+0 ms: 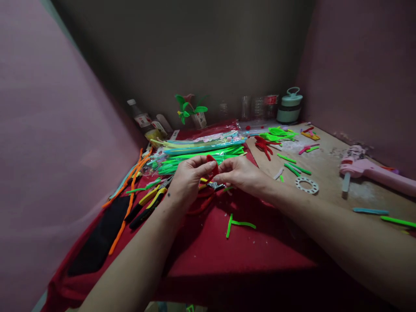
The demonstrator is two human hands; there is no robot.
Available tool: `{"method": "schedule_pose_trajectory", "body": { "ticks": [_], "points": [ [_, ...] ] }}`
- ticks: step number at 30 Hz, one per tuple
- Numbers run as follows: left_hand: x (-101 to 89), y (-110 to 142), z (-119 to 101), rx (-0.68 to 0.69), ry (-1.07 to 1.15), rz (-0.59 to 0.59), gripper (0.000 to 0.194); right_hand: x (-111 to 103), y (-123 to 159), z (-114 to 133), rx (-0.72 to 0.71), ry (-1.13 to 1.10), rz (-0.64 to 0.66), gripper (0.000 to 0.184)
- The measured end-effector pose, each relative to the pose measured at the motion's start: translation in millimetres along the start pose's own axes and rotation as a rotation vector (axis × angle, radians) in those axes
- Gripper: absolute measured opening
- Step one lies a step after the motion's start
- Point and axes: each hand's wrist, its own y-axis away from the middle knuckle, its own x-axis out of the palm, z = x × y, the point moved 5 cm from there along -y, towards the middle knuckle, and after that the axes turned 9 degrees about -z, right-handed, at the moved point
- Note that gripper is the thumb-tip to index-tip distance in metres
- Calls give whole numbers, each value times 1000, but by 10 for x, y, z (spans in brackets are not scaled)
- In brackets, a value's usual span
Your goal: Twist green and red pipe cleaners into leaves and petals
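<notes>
Between my two hands is a bent red pipe cleaner point(212, 164). The fingers of my left hand point(189, 174) pinch it from the left. On its other side my right hand point(238, 172) grips it between thumb and forefinger. Part of a red strand hangs in a loop below my left hand. Under and beyond the hands lies a bundle of green pipe cleaners point(172, 165) in clear plastic. Yellow-and-black pliers point(147, 210) rest left of my left hand. A small silver tool head shows behind my fingers, mostly hidden.
Orange pipe cleaners point(130, 199) and a black flat object point(100, 238) lie on the left. At right are a pink glue gun point(367, 169), a white ring with holes point(307, 185) and green scraps point(292, 169). A pipe-cleaner plant point(191, 110), bottles and a teal container point(290, 108) stand behind.
</notes>
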Motion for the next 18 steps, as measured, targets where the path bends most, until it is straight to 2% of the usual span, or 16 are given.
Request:
{"method": "schedule_pose_trajectory", "body": {
  "ticks": [3, 8, 14, 16, 18],
  "points": [
    [-36, -27, 1, 27, 10, -14, 18, -26, 7, 6, 2, 38, -39, 15],
    [-6, -10, -1, 0, -85, 50, 18, -42, 32, 17, 51, -24, -85, 19],
    [22, 14, -2, -22, -33, -34, 18, 39, 24, -40, 135, -147, -45, 19],
    [18, 5, -7, -11, -36, -47, 18, 34, 20, -33, 116, -137, -63, 16],
    [6, -6, -14, -10, -50, -57, 16, -15, 18, -1, 59, -115, -134, 8]
  ]
}}
